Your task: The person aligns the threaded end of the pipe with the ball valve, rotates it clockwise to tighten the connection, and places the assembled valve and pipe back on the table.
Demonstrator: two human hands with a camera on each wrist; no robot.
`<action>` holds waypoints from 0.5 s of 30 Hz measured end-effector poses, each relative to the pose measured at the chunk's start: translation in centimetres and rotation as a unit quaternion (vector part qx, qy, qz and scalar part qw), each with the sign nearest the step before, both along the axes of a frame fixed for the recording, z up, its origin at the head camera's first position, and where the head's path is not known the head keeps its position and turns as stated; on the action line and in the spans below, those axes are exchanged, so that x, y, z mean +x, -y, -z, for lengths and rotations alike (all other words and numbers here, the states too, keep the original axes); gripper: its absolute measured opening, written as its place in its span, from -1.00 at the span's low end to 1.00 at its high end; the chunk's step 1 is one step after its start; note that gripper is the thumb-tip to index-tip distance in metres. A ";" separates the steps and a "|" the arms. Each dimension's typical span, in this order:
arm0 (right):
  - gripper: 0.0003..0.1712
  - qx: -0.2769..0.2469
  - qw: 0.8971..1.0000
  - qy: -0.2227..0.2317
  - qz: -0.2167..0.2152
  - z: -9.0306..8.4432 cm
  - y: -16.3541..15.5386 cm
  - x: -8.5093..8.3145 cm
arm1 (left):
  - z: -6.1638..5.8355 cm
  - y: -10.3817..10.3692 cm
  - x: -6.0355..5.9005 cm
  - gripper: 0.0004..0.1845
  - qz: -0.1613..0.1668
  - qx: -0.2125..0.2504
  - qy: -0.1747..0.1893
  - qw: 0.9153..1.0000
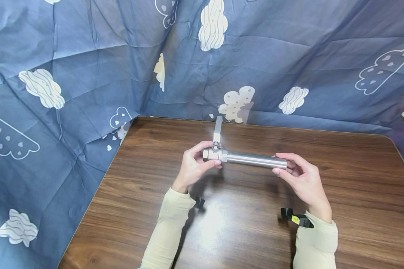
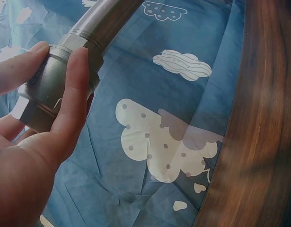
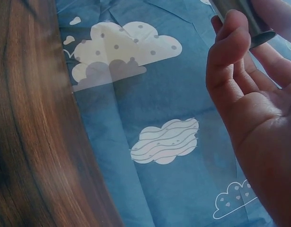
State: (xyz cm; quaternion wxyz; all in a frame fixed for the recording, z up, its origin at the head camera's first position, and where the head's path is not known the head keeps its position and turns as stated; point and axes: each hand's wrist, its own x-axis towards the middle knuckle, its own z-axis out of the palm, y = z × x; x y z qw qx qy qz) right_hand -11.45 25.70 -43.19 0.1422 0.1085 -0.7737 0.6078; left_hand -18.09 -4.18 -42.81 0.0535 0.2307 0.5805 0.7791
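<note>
A silver ball valve (image 1: 215, 154) is joined to a straight metal pipe (image 1: 256, 159), and the two are held roughly level above the table. Its flat lever handle (image 1: 218, 130) points away toward the back. My left hand (image 1: 192, 166) grips the valve body, thumb in front and fingers behind; in the left wrist view the hex end of the valve (image 2: 34, 111) shows between the fingers. At the pipe's other end, my right hand (image 1: 303, 177) holds it between thumb and fingers. The right wrist view shows the pipe's end rim (image 3: 262, 39) between the fingers.
Below the hands lies a brown wood-grain table (image 1: 138, 209). A blue cloth with cloud prints (image 1: 272, 67) hangs along its back and left side. Black wrist devices (image 1: 304, 221) sit at both sleeves.
</note>
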 end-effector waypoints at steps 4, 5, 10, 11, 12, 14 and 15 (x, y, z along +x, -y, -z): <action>-0.49 0.022 1.000 0.004 0.009 0.0 0.0 0.0 | 0.1 0.0 0.0 -0.49 0.001 0.001 0.001 1.000; -0.50 0.026 1.000 0.005 0.011 0.0 0.0 0.0 | 0.1 0.0 0.0 -0.49 0.001 0.000 0.000 1.000; -0.52 0.048 0.999 0.002 0.022 0.0 0.0 0.1 | 0.1 0.0 0.0 -0.49 -0.001 -0.005 0.000 1.000; -0.53 0.054 0.998 0.001 0.025 0.0 0.0 0.1 | 0.1 0.0 0.0 -0.49 -0.002 -0.007 0.000 1.000; -0.53 0.055 0.998 0.000 0.027 0.0 0.0 0.1 | 0.1 0.0 0.0 -0.49 -0.001 -0.008 0.001 1.000; -0.54 0.060 0.998 -0.001 0.029 0.0 -0.1 0.2 | 0.1 0.0 0.0 -0.50 -0.002 -0.011 0.003 1.000; -0.55 0.059 0.998 0.000 0.030 0.1 -0.1 0.2 | 0.1 0.0 0.0 -0.50 -0.002 -0.011 0.004 1.000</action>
